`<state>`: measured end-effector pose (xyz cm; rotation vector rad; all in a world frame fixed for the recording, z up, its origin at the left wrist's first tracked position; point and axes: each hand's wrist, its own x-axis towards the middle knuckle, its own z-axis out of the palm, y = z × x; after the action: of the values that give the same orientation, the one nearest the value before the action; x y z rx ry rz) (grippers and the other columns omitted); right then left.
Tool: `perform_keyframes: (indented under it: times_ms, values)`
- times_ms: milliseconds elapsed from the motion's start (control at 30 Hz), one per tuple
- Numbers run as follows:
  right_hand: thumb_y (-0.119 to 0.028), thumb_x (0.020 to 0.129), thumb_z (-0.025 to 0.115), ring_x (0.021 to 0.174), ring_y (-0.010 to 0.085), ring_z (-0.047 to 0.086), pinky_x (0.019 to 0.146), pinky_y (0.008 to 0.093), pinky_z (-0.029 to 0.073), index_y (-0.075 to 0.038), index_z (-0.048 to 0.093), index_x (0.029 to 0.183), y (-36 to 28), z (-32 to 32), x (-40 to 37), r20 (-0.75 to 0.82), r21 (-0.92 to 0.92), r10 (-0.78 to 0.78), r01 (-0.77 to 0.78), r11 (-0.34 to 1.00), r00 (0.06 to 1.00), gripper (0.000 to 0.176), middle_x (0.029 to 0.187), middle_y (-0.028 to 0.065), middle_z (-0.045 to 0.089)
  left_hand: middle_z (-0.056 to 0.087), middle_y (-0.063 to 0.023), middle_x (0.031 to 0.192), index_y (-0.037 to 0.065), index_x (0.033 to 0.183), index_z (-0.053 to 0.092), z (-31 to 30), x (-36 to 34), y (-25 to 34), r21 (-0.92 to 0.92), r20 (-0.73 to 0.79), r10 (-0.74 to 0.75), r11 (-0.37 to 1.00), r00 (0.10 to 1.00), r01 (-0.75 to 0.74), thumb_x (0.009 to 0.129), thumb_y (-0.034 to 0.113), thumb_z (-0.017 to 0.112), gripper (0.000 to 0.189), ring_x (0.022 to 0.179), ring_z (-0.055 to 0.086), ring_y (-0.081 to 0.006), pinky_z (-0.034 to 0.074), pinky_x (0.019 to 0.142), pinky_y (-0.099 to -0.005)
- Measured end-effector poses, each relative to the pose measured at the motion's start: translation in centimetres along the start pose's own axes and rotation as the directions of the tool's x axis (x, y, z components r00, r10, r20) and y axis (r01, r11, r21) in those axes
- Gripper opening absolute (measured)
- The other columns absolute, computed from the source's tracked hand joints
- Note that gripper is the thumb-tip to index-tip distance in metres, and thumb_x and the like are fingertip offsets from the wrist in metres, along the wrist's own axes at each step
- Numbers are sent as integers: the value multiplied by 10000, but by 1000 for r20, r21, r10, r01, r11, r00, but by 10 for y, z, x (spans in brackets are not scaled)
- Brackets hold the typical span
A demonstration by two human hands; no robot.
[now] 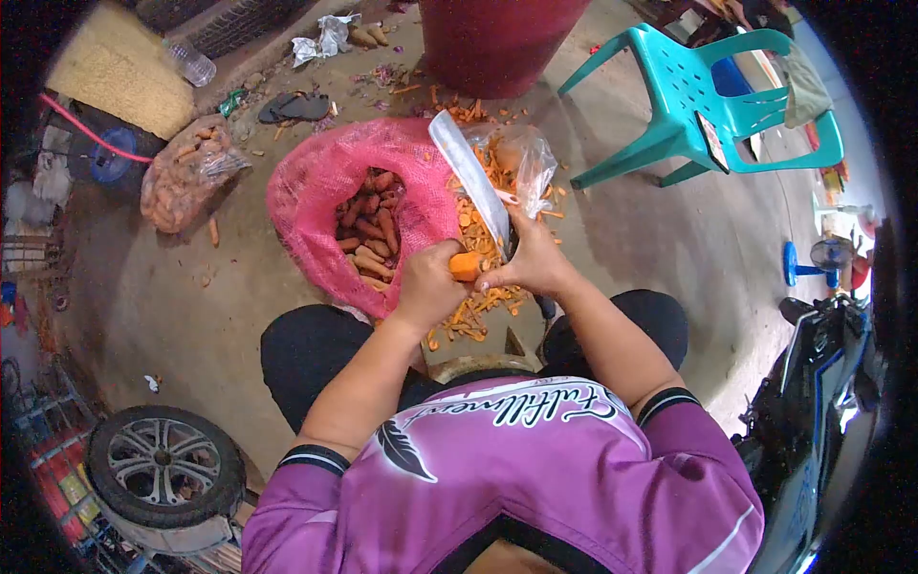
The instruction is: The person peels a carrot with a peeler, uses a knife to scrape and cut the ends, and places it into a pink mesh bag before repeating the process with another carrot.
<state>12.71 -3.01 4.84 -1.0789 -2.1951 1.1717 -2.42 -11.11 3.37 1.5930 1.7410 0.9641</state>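
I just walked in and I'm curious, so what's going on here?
A person's left hand holds an orange piece, and their right hand holds a knife, its broad blade pointing away from the body. Orange bits lie scattered around and below the hands. Just beyond the left hand, an open pink sack still holds plenty of brown roots.

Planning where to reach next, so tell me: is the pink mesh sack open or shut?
Open: the pink mesh sack has its mouth spread wide, showing reddish-brown roots inside.
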Motion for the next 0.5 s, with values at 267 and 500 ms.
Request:
perform_keyframes:
  times_ms: [267, 500]
  values:
    - [-498, 373, 786, 655, 295, 559, 603, 346, 430, 35, 512, 845, -12, -3, 0, 178, -233, 49, -6, 973, 983, 764, 678, 172, 542, 576, -152, 687, 49, 760, 584, 3, -1, -3, -65, 23, 20, 998, 1000, -18, 567, 208, 690, 272, 658, 562, -326, 432, 579, -390]
    - [-493, 466, 729, 513, 311, 517, 507, 363, 413, -4, 533, 787, -8, -1, -4, 245, -287, -39, 111, 951, 969, 617, 553, 157, 507, 580, -150, 883, 59, 905, 573, 2, -1, -7, 51, 365, -50, 998, 930, 34, 600, 229, 651, 357, 825, 543, -307, 420, 719, -378]
